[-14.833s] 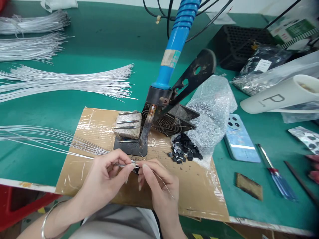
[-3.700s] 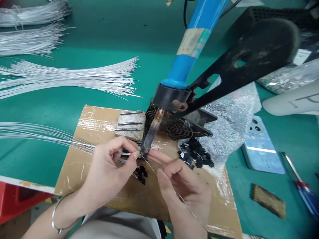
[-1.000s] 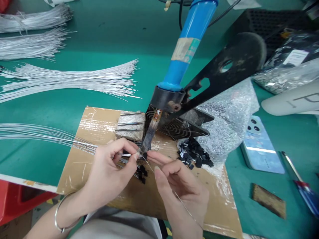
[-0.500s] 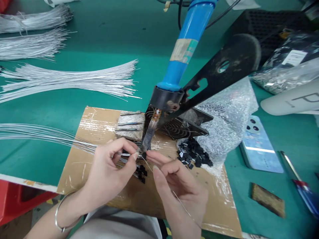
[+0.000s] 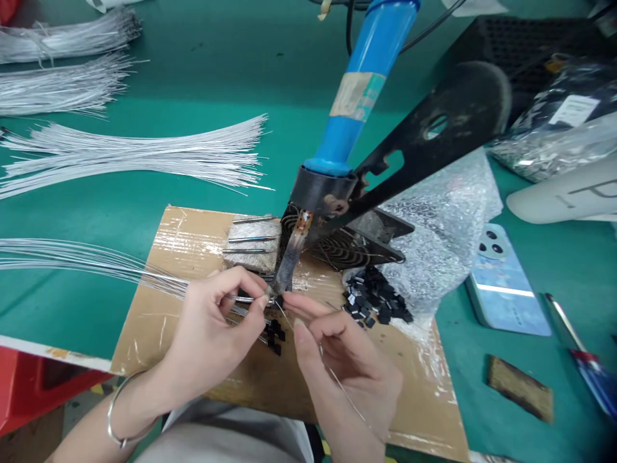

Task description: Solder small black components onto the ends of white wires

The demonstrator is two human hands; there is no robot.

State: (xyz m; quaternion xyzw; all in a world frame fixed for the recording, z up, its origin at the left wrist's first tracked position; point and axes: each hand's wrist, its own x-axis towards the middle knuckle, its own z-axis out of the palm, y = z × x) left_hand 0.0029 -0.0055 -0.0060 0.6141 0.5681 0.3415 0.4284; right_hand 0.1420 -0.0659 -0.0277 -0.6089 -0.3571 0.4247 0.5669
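While your left hand [image 5: 216, 331] pinches wires [image 5: 166, 281] beside the iron tip [image 5: 280, 283], your right hand [image 5: 354, 370] holds 1 thin strand [image 5: 339, 381] slanting left toward it.

From where I stood, a green-topped workbench [image 5: 96, 215] filled most of the view, darker towards the back, its pale front edge [image 5: 29, 347] scuffed. Red plastic furniture [image 5: 17, 399] stood below at the left, near grey floor [image 5: 77, 411] with yellow-and-black markings [image 5: 99, 389].
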